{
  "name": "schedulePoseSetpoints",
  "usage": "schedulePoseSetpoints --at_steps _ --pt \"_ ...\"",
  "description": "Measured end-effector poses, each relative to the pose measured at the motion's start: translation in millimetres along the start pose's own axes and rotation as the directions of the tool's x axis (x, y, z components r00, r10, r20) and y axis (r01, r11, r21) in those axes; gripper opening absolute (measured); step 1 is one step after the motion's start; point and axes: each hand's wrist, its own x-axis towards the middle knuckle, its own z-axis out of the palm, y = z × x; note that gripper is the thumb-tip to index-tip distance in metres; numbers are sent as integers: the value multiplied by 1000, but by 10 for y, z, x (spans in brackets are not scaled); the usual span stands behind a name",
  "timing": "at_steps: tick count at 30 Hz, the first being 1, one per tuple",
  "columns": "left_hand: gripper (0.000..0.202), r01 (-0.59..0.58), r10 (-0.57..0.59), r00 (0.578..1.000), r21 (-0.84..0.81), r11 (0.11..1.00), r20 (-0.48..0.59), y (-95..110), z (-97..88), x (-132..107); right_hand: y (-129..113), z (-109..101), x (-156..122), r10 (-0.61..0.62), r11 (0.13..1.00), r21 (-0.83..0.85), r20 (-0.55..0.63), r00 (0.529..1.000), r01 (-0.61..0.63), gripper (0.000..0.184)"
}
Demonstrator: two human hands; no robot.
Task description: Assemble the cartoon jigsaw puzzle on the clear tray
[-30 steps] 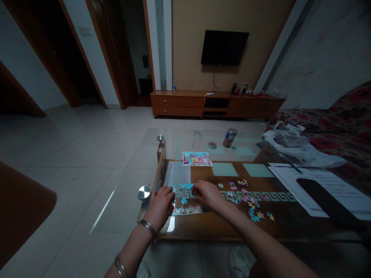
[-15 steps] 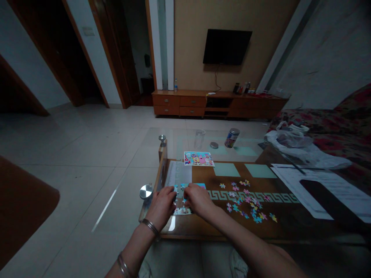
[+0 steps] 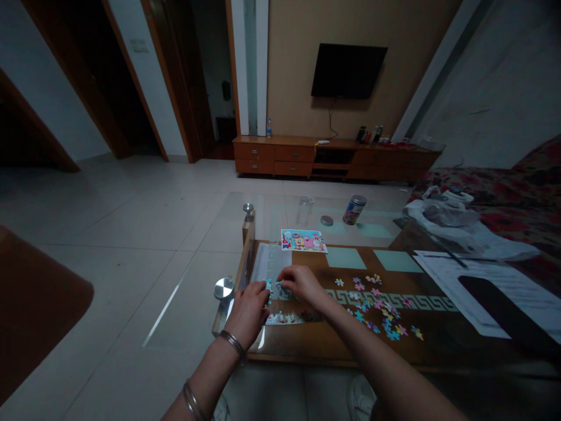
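My right hand (image 3: 303, 285) is closed in a pinch over a small puzzle piece (image 3: 279, 285), near the top of a partly joined jigsaw. Along the jigsaw's left side lies my left hand (image 3: 249, 313), its fingers stretched out and touching the edge pieces. A joined bottom strip (image 3: 284, 318) shows below the hands; part of the jigsaw is hidden under them. Several loose puzzle pieces (image 3: 385, 313) are scattered to the right. Beyond the hands lies a colourful picture card (image 3: 304, 240) with cartoon figures.
On the glass table (image 3: 219, 245) stand a clear jar (image 3: 305, 210) and a printed can (image 3: 355, 210), with a metal lid (image 3: 326, 220) between them. To the right are paper sheets (image 3: 442, 280), a dark flat object (image 3: 491, 301) and a plastic bag (image 3: 460, 225).
My right hand has lifted slightly away from the jigsaw's middle toward its top, uncovering more of the bottom strip. My left hand stays at the left edge. The view has shifted a little.
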Motion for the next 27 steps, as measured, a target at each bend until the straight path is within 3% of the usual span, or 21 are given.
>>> schedulePoseSetpoints --at_steps 4,16,27 --pt "38 -1 1 1000 15 1000 -3 -3 20 -8 0 27 148 2 999 55 -26 1000 -1 14" --pt "41 15 -15 1000 40 999 2 28 40 -13 -14 86 368 -4 998 59 76 997 -1 14" --pt "43 19 -21 1000 68 998 18 35 68 -6 -42 111 333 -4 992 -129 51 999 10 11"
